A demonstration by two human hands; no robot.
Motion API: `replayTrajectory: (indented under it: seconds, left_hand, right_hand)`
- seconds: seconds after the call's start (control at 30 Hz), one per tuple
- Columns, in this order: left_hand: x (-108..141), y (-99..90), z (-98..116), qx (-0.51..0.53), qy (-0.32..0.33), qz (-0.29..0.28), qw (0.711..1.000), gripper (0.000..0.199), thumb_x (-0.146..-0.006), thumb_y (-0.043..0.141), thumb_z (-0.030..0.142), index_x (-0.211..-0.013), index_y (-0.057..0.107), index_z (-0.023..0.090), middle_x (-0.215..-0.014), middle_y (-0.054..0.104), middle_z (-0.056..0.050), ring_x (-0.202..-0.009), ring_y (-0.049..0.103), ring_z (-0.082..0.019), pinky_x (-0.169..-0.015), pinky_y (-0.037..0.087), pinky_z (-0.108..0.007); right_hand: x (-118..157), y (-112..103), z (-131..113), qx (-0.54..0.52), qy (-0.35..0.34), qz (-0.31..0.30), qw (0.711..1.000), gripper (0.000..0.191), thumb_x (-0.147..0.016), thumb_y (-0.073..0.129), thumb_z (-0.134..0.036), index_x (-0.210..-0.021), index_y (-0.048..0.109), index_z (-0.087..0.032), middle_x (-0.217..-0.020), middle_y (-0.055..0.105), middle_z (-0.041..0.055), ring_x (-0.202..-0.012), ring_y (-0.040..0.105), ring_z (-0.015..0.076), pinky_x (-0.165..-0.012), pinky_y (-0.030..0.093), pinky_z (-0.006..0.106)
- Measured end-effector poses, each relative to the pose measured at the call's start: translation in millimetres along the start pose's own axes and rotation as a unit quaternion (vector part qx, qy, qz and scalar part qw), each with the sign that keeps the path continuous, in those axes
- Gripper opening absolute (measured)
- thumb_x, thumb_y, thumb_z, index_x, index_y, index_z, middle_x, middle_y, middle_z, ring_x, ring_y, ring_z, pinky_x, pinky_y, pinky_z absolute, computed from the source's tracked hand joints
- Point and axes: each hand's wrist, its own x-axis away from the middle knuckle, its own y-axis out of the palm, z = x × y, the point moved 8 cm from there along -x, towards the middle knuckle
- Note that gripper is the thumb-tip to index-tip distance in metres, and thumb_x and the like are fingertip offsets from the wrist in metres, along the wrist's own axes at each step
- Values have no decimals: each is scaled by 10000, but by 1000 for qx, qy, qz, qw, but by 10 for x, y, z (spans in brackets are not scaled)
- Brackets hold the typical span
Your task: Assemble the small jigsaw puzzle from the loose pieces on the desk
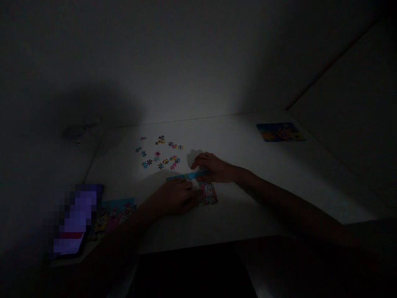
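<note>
My left hand [175, 198] lies low over the joined jigsaw pieces [208, 192], its fingers pressed together and pointing toward my right hand [214, 167]. The fingers of my right hand curve down onto the blue strip of puzzle [186, 176] along the far side of that joined section. The light is too dim for me to tell whether either hand pinches a piece.

The joined section sits nearer the front edge of the smooth white counter [257, 207] than the back. Beyond it, toward the back edge, small loose pieces [158, 154] of blue, pink and yellow card lie scattered and apart, their knobbed outlines just visible. A flat, glossy picture card [281, 131] lies near the back right corner. Another printed card [113, 217], pink and blue, lies near the left edge, partly under my left forearm [124, 236]. Just beside it is a flat, blurred phone [76, 219].
</note>
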Motion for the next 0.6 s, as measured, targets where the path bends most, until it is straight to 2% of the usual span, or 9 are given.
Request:
replayTrajectory:
  seconds: [0.07,0.17,0.23,0.3,0.4,0.5,0.6]
  left_hand:
    - [4,-11,13,-1,-2,0,1000,281,-997,435,340,-1121,667,241,-931,674,-45,-803,619,-167,-764,483,-309]
    - [5,-51,37,-9,-13,3,1000,267,-985,472,366,-1133,668,261,-967,677,-35,-848,631,-172,-797,483,-312]
    - [10,-93,66,-21,-18,11,1000,294,-974,495,365,-1211,634,261,-1033,670,-41,-895,635,-180,-839,486,-327]
    - [39,-129,89,-39,-27,21,999,339,-963,506,340,-1277,592,245,-1102,654,-59,-937,633,-190,-890,485,-355]
    - [175,-161,39,-51,-82,56,994,371,-950,513,297,-1313,559,237,-1198,622,-80,-1072,609,-211,-986,455,-397]
    - [456,-143,-101,-52,-193,121,972,424,-961,499,343,-1362,504,207,-1359,536,-134,-1274,501,-271,-1051,417,-454]
    - [714,-14,-129,-60,-251,157,953,553,-950,509,438,-1412,429,146,-1450,445,-209,-1347,424,-343,-1071,391,-522]
  right_hand:
    - [-14,-3,25,-17,7,7,1000,367,-834,682,-399,-1126,637,-180,-1161,598,99,-1115,528,243,-995,373,430]
    - [-30,-21,167,-128,56,30,990,358,-863,627,-441,-1100,634,-172,-1079,642,82,-1005,588,205,-916,447,384]
    - [-5,-94,305,-193,101,87,972,399,-874,578,-508,-1055,636,-157,-1015,662,75,-929,610,190,-856,479,359]
    - [60,-188,388,-201,126,151,960,467,-853,567,-576,-999,642,-138,-975,671,79,-904,616,198,-842,490,362]
    - [192,-225,351,-178,132,181,958,542,-835,555,-633,-999,642,-124,-975,676,102,-916,625,227,-854,499,402]
    - [355,-154,172,-126,119,177,969,561,-826,589,-618,-1117,634,-141,-1164,648,148,-1102,597,278,-986,448,473]
    - [519,-10,-83,-31,81,169,982,605,-856,598,-564,-1338,536,-203,-1440,491,161,-1342,448,296,-1111,346,512]
